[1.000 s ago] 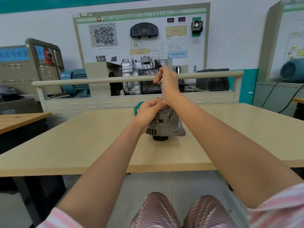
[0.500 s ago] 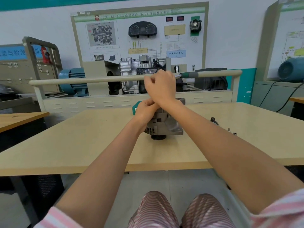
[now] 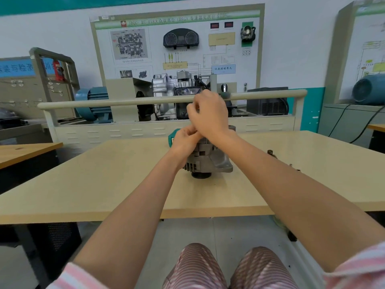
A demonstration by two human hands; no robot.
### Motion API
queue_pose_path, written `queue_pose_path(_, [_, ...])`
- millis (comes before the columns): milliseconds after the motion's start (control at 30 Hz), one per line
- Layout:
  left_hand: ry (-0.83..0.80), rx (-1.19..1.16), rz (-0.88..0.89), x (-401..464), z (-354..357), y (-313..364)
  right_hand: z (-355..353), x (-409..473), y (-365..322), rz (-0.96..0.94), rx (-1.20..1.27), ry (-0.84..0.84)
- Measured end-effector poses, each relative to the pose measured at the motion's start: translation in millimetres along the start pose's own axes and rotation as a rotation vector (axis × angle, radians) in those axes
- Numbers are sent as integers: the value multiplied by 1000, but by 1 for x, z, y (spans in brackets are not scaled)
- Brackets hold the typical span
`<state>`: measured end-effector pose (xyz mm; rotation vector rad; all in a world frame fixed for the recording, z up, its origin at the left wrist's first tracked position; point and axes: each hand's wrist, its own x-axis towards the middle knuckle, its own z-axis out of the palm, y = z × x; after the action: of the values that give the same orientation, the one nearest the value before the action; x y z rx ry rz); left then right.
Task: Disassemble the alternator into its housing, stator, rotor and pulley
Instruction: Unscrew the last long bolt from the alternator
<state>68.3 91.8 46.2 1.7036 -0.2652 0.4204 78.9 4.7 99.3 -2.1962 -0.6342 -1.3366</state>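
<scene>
1. Two hands meet over the alternator (image 3: 208,159), which stands mid-table (image 3: 104,184), pulley (image 3: 201,175) down, axis vertical.
2. Left hand (image 3: 183,140) curls on its top.
3. Right hand (image 3: 210,113), directly above, grips a tool handle (image 3: 226,94), apparently a screwdriver.

**Lettering on the training boards**

The green header strip of the white wall-mounted training board (image 3: 177,19) reads roughly "BS-018 大众双离合 (DSG) 变速器实训台", the start blurred. Lower down, a small pale blue label (image 3: 223,68) reads "仪表控制单元". On the blue sign (image 3: 16,68) of the beige cabinet at left, mirrored characters show: "装与检测". Other print is too small to read.
</scene>
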Motion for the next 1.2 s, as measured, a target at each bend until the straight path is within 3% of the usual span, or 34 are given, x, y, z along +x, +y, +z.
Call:
queue_pose_path(67, [32,12,-27,1,0,-1,3,-3,-4,-31,-268,-5])
queue_pose_path(133, [43,13,-35,0,1,-1,4,-5,-10,12,-264,14])
queue_pose_path(233, [34,11,-12,-3,1,2,2,1,-11,113,66,73])
queue_pose_path(433, [-14,-52,-9,-5,0,1,-10,13,-6,402,815,-62])
queue_pose_path(600, [-40,-48,-6,-5,0,3,-17,20,-5,544,1112,-80])
queue_pose_path(667, [-30,-46,-4,-5,0,3,-13,15,-5,426,908,-76])
queue_pose_path(767, [7,-27,-9,-2,1,1,-2,2,-3,82,183,-14])
queue_pose_path(833, [42,4,-27,0,0,0,2,-4,-5,25,-210,15])
queue_pose_path(900, [53,14,-40,0,1,-1,4,-6,-7,34,-326,17])
queue_pose_path(1000, [52,-4,-23,-1,1,-1,1,-4,-10,50,-107,60])
queue_pose_path(1200, [-21,-36,-12,-2,-1,1,-9,10,-4,341,807,-3])
